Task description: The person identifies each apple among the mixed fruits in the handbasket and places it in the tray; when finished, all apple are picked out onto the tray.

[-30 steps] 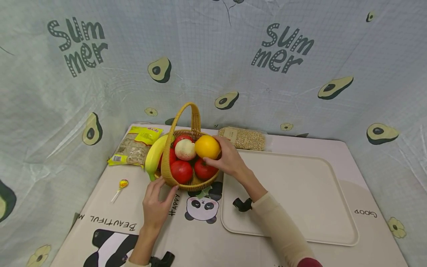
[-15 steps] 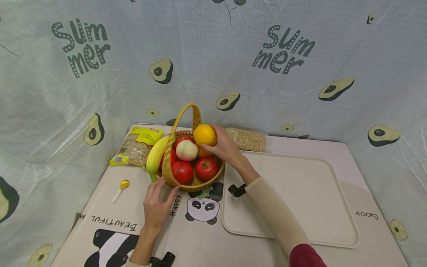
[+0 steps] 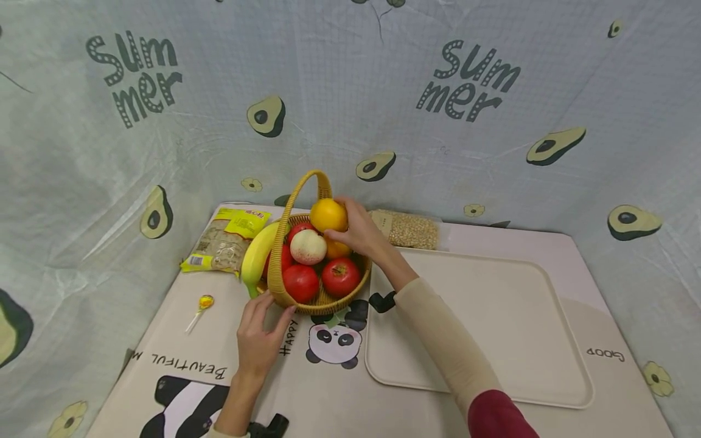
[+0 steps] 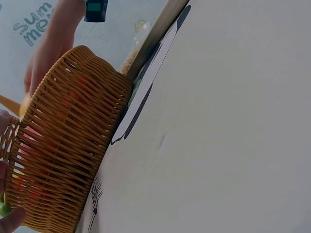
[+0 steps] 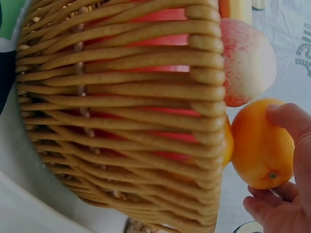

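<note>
A wicker basket (image 3: 328, 308) holds a banana (image 3: 257, 257), red fruits (image 3: 341, 277), a pale peach (image 3: 308, 247) and an orange (image 3: 338, 248). Above its back right part, my right hand (image 3: 362, 232) grips another orange (image 3: 328, 215) between thumb and fingers; in the right wrist view this orange (image 5: 263, 144) is beside the peach (image 5: 247, 63), outside the rim. My left hand (image 3: 260, 338) rests its fingertips and thumb against the basket's near left side, under the handle. The left wrist view shows the woven wall (image 4: 68, 145) with fingers at its lower left.
Right of the basket lies a beige tray (image 3: 493, 322), under my right forearm. A yellow-labelled bag (image 3: 221, 240) lies at the back left, a bag of grains (image 3: 412, 230) behind the tray. A lollipop (image 3: 205, 302) lies left of my left hand.
My right hand has moved the held orange up and left from the basket's right side, uncovering another orange beneath it. The left hand has stayed against the basket.
</note>
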### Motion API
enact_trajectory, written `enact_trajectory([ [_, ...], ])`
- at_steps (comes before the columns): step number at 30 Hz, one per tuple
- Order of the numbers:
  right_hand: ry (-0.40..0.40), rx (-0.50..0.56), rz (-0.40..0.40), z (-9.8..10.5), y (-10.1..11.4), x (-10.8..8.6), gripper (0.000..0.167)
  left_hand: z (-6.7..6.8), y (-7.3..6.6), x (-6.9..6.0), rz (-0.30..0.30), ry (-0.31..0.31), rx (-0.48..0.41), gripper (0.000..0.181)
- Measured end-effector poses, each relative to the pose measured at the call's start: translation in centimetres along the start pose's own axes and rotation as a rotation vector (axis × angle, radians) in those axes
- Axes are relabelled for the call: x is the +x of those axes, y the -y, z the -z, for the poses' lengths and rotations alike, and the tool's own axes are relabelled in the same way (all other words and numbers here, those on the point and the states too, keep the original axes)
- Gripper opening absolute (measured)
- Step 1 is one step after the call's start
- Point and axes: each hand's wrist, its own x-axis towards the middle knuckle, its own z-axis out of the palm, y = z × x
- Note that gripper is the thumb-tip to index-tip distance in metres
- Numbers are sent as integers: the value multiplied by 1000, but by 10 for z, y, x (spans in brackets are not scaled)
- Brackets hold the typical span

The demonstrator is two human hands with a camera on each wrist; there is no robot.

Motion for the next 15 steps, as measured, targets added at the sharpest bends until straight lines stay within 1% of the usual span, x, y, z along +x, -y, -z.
enact_trajectory([
  [5,16,-17,44,0,1,3,72,-1,0,1,-6,-1,-1,51],
  [9,42,-32,46,0,-2,1,73,-1,0,0,-13,-6,-2,50],
  [15,55,-38,46,2,-5,-1,74,0,0,1,-6,-2,3,49],
])
